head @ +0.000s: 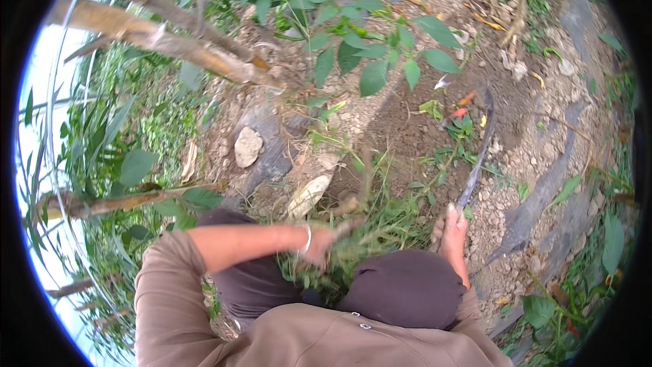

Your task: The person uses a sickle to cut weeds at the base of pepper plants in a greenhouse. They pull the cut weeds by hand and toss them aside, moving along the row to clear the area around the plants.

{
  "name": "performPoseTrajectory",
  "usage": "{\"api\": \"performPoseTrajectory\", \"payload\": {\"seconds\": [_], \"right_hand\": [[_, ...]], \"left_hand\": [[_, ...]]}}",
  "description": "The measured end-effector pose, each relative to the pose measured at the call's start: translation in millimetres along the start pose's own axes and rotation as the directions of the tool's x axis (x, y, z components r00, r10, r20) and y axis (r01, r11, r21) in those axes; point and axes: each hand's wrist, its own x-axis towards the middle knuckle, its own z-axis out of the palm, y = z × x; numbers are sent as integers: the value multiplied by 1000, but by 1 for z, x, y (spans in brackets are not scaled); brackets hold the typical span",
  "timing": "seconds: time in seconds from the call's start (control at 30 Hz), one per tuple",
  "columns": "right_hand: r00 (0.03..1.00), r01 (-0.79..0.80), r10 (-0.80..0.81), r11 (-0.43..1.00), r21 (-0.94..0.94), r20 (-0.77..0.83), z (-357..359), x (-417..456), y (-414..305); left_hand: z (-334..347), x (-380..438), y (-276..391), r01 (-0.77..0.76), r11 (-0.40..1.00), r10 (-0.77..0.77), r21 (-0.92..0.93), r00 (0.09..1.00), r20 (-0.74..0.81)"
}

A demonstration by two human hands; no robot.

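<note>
My right hand (451,227) is closed round the lower end of a sickle (479,163), whose dark, slightly curved blade points up and away over the soil. My left hand (323,244), with a white bangle at the wrist, is blurred over a heap of pulled grass and weeds (392,224) between my knees. Its fingers are spread towards the stems; whether it grips any of them cannot be told. Bare brown soil (407,132) lies beyond the heap, with a leafy weed and small red and orange bits, possibly peppers, near the blade.
Thick wooden or bamboo poles (163,43) slant in from the upper left, with another pole (137,201) below. A pale stone (248,147) rests on torn dark plastic film (270,122). Leafy plants (374,76) overhang the top. More torn film (535,209) lies on the right.
</note>
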Motion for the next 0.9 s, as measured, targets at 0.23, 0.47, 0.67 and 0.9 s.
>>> {"api": "performPoseTrajectory", "payload": {"seconds": [0.23,0.47,0.67,0.9], "right_hand": [[994,-57,70,986,-159,79,2,-22,27],[989,-23,43,989,-143,142,5,-20,26],[993,3,13,991,-136,119,18,-14,23],[988,134,-110,960,-244,110,-11,-5,55]], "left_hand": [[-57,41,-78,469,879,-316,84,707,-633],[-103,41,-123,448,844,34,294,504,-863],[-127,39,-144,447,816,-47,367,684,-728],[-95,36,-147,500,834,-251,234,722,-645]]}}
